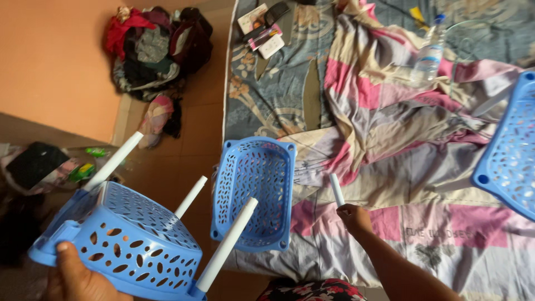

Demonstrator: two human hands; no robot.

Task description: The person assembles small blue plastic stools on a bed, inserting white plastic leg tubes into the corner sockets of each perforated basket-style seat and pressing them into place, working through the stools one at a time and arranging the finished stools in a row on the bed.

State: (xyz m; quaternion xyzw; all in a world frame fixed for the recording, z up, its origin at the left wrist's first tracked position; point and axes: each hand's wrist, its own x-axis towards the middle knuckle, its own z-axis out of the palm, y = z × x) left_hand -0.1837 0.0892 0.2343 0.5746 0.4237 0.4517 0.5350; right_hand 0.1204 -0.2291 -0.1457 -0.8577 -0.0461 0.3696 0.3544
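Clearly the rack is half built: the left hand (78, 276) grips a blue basket (131, 242) carrying three white tubes (225, 245), while the right hand (352, 216) pinches a fourth tube (336, 189) above the bed. It probably belongs in the free corner socket.

One head camera, looking steeply down over a bed edge

The only view sits on the person's head and tips down and forward at the bed (390, 139), near enough that both hands fill the bottom edge: the left hand (78, 276) low at the left off the bed, the right hand (354, 216) over its near side. A basket (256, 192) leans at the bed's near edge, mid-frame. Beyond the bed's left side lie floor, an orange wall (50, 61) and a clothes pile (156, 47).
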